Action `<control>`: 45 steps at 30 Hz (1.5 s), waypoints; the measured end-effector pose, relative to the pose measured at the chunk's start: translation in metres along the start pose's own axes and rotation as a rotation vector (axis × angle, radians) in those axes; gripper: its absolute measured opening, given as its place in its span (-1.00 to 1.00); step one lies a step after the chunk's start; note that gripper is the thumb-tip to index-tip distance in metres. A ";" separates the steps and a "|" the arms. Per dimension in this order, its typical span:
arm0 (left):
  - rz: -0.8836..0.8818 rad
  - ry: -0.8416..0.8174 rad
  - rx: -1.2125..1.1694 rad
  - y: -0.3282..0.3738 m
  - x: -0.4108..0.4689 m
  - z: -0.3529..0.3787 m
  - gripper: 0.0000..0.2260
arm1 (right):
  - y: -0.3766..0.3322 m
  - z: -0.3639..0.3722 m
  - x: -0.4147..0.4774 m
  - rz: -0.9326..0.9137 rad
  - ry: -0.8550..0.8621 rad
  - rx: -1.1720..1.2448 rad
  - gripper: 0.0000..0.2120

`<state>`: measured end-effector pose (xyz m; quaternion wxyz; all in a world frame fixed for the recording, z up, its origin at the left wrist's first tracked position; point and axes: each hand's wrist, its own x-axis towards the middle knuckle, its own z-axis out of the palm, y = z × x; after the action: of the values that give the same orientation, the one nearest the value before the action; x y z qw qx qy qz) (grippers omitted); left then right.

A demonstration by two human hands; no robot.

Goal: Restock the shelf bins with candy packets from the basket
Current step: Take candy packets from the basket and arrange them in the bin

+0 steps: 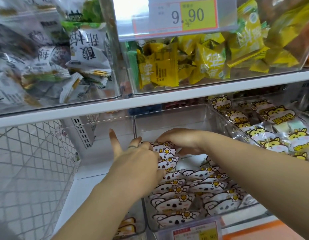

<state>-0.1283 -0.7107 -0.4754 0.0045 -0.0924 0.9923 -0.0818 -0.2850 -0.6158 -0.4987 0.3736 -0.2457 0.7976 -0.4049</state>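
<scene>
White koala-face packets (169, 203), each printed with pink cheeks and a yellow flower at one ear, stand on edge in two overlapping rows inside a clear bin (169, 122) on the lower shelf (91, 184). Both rows run from the bin's near edge toward its far wall, and the left row reaches farther back than the right. Head view: the left hand (138, 160) enters over the bin's left wall with its back upward. Its curled fingers close on the left side of the farthest packets in the left row, while one digit stands straight and clear of them, pointing toward the far left corner. A dark band marks one finger. The right hand (181, 141) arches in from the right with the wrist bent, fingers hooked down over the tops of the same packets. The far end of the left row is thus clamped between the two hands. Just beside the bin's right wall, a second bin (224, 118) holds yellow cat packets (271, 135). Above the white upper shelf board (150, 101) sit a bin of yellow packets (185, 66) and a bin of white packets with black characters (84, 49). A price tag (183, 16) reading 9.90 appears upside down. Another label (195, 232) hangs at the koala bin's near edge, and white wire mesh (29, 170) fills the left.
</scene>
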 end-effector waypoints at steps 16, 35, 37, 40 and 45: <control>-0.008 -0.004 -0.061 -0.002 0.007 0.002 -0.51 | 0.001 0.001 0.006 -0.008 0.065 0.084 -0.74; -0.009 0.031 -0.044 -0.002 0.004 0.005 -0.39 | 0.005 0.001 0.009 -0.062 0.111 0.113 -0.70; -0.008 0.029 -0.045 -0.002 0.004 0.005 -0.38 | 0.007 0.000 0.008 -0.049 0.084 0.119 -0.71; -0.008 0.023 -0.046 -0.002 0.004 0.005 -0.39 | 0.007 -0.001 0.008 -0.033 0.074 0.129 -0.71; -0.010 0.017 -0.064 -0.001 0.004 0.005 -0.42 | 0.010 -0.003 0.011 -0.029 0.132 0.108 -0.71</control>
<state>-0.1316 -0.7133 -0.4797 -0.0071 -0.0970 0.9940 -0.0509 -0.2947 -0.6162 -0.5101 0.3271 -0.2095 0.7939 -0.4678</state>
